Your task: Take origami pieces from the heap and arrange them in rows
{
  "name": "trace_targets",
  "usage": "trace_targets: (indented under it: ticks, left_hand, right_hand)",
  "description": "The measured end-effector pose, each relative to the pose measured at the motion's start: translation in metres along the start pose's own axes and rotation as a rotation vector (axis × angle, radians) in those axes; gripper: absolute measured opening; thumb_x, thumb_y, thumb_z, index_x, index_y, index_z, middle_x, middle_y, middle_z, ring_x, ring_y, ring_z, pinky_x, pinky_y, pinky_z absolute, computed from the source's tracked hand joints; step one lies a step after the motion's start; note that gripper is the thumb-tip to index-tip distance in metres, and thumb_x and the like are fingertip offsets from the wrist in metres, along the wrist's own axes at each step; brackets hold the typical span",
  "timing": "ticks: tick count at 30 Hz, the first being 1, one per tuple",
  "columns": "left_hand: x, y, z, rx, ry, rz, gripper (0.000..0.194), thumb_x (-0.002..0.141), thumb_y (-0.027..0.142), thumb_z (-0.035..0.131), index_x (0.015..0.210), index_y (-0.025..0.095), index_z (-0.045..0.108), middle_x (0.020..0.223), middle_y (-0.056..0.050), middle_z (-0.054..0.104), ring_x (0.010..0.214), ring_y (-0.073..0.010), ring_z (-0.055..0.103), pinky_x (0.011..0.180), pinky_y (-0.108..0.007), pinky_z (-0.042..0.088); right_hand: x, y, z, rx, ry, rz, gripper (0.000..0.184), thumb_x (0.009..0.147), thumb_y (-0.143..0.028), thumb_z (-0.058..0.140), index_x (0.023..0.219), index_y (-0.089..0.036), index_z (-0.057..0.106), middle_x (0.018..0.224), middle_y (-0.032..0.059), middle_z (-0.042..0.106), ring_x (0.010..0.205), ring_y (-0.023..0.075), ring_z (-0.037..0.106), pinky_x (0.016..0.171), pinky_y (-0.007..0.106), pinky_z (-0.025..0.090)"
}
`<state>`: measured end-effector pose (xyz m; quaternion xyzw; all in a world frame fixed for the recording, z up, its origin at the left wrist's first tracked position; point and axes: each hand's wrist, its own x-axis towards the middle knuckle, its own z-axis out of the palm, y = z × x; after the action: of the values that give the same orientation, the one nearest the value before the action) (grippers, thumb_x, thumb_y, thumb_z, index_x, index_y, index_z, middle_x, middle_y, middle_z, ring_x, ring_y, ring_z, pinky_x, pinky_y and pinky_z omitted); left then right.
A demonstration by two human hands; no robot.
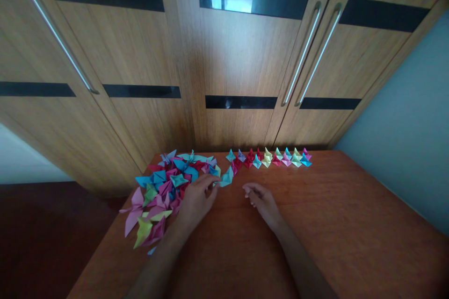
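My left hand (198, 198) reaches to the right edge of a heap of colourful origami paper pieces (164, 189). Its thumb and fingertips are pinched on the end of a light teal origami piece (226, 177), which points up and to the right. My right hand (261, 201) hovers to the right of that piece, fingers loosely bent and a little apart, with nothing visible in them. Behind the hands, small folded pieces stand in staggered rows (267, 157) along the table's far edge. A magenta piece (235, 168) at their left end is close to the teal one.
The brown wooden table (315, 233) extends to the front and right. Directly behind it rises a wooden wardrobe (235, 60) with dark strips and metal handles (301, 53). A pale blue wall (403, 126) stands at the right. Dark floor (45, 238) shows at the left.
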<state>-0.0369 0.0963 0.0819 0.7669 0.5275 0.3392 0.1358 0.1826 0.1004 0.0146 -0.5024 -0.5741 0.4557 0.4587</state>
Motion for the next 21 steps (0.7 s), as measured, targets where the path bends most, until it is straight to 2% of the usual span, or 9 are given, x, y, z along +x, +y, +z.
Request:
trace_targets:
  ticks: [4, 8, 11, 15, 21]
  left_hand:
    - [-0.012, 0.003, 0.025, -0.135, -0.054, 0.007, 0.017, 0.083, 0.018, 0.05, 0.092, 0.023, 0.064, 0.089, -0.001, 0.067, 0.075, -0.0128, 0.06, 0.076, -0.025, 0.047]
    - [-0.022, 0.004, 0.04, -0.208, -0.088, -0.002, 0.018, 0.082, 0.016, 0.05, 0.091, 0.023, 0.063, 0.088, 0.0, 0.067, 0.078, -0.013, 0.06, 0.075, -0.024, 0.047]
    - [-0.026, 0.005, 0.044, -0.231, -0.084, -0.035, 0.019, 0.081, 0.014, 0.05, 0.092, 0.023, 0.063, 0.089, 0.0, 0.067, 0.077, -0.0129, 0.06, 0.074, -0.024, 0.048]
    - [-0.027, 0.006, 0.047, -0.262, -0.071, -0.106, 0.019, 0.079, 0.015, 0.052, 0.094, 0.023, 0.063, 0.087, 0.0, 0.067, 0.075, -0.0132, 0.06, 0.072, -0.024, 0.048]
    - [-0.028, 0.005, 0.052, -0.335, -0.029, -0.19, 0.013, 0.078, 0.02, 0.055, 0.086, 0.021, 0.065, 0.078, 0.001, 0.066, 0.069, -0.0131, 0.059, 0.066, -0.023, 0.047]
  right_hand:
    - [-0.002, -0.004, 0.0, 0.069, -0.019, 0.001, 0.04, 0.079, -0.053, 0.054, 0.098, -0.019, 0.063, 0.069, 0.0004, 0.058, 0.054, 0.0103, 0.047, 0.048, 0.021, 0.038]
    - [-0.002, -0.003, 0.002, 0.02, -0.106, -0.057, 0.033, 0.077, -0.049, 0.059, 0.087, -0.018, 0.066, 0.068, -0.0008, 0.056, 0.061, 0.0112, 0.048, 0.056, 0.022, 0.039]
    - [-0.003, -0.001, 0.003, -0.056, -0.146, -0.065, 0.029, 0.077, -0.046, 0.06, 0.079, -0.018, 0.067, 0.061, -0.0029, 0.05, 0.057, 0.0097, 0.044, 0.053, 0.02, 0.035]
    - [-0.003, 0.0, 0.002, -0.087, -0.133, -0.052, 0.028, 0.075, -0.044, 0.062, 0.075, -0.017, 0.068, 0.056, -0.0043, 0.046, 0.053, 0.0088, 0.039, 0.05, 0.02, 0.032]
    - [-0.004, -0.003, 0.002, -0.035, -0.156, -0.064, 0.028, 0.078, -0.045, 0.059, 0.074, -0.018, 0.067, 0.062, -0.0025, 0.053, 0.056, 0.0101, 0.044, 0.053, 0.021, 0.034]
